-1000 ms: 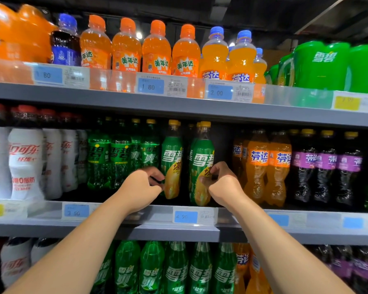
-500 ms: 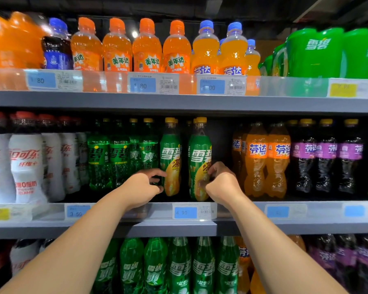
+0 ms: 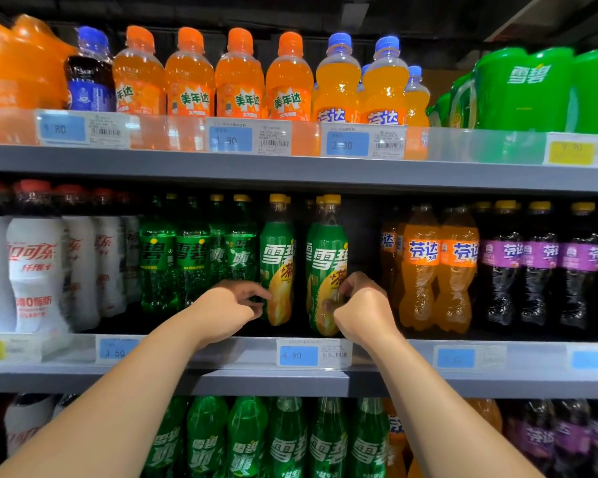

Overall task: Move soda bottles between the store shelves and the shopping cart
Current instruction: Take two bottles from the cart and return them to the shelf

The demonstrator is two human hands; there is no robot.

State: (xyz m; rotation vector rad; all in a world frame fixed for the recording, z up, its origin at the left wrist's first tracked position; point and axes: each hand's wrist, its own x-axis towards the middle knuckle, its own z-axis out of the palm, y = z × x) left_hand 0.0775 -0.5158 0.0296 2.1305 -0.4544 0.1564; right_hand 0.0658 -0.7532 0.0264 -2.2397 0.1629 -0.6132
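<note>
grey shelves (image 3: 290,170) | dark ceiling (image 3: 411,12) | blue price tags (image 3: 298,355)

On the middle shelf (image 3: 497,386), left hand (image 3: 221,310) touches one yellow-capped bottle (image 3: 277,250); right hand (image 3: 363,312) grips the next bottle (image 3: 328,257).

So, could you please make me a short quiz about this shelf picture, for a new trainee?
1. Multiple choice: the right hand grips a green-and-yellow bottle. Which price is on the blue tag just below it? A 1.80, B 3.50, C 4.90.
2. True or false: the left hand is at a bottle on the top shelf.
3. Short answer: what colour is the cap of the gripped bottle?
Key: 1 C. 2 False: it holds the neighbouring bottle on the middle shelf. 3 Yellow.
</note>
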